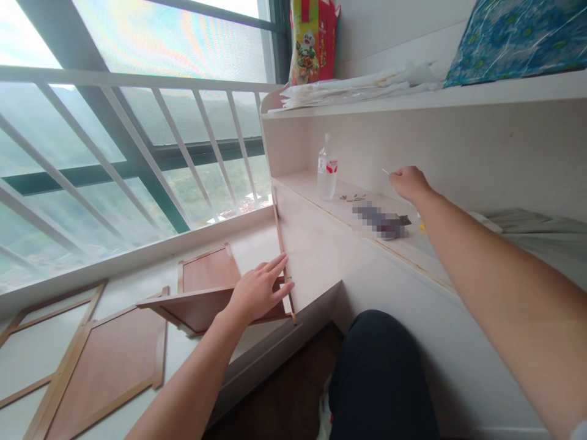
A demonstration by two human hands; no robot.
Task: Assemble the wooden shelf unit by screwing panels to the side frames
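The left hand point(257, 293) lay flat, fingers spread, on a smooth brown wooden panel point(202, 305) – the right hand point(408, 182) pinched a thin pale stick point(385, 172) above the shelf point(321, 211)

panel under left hand point(257, 290): brown wood-look board point(202, 305), matt, smooth
shelf by right hand point(409, 182): pale laminate shelf point(302, 183), matt
bottle point(327, 174) beyond right hand: clear glossy plastic

- No wording reads clearly anywhere.
- Clear plastic bottle point(327, 171), twelve o'clock: red-and-white label, print too small.
- Red and green cartoon-printed bag point(312, 40), top: lettering illegible.
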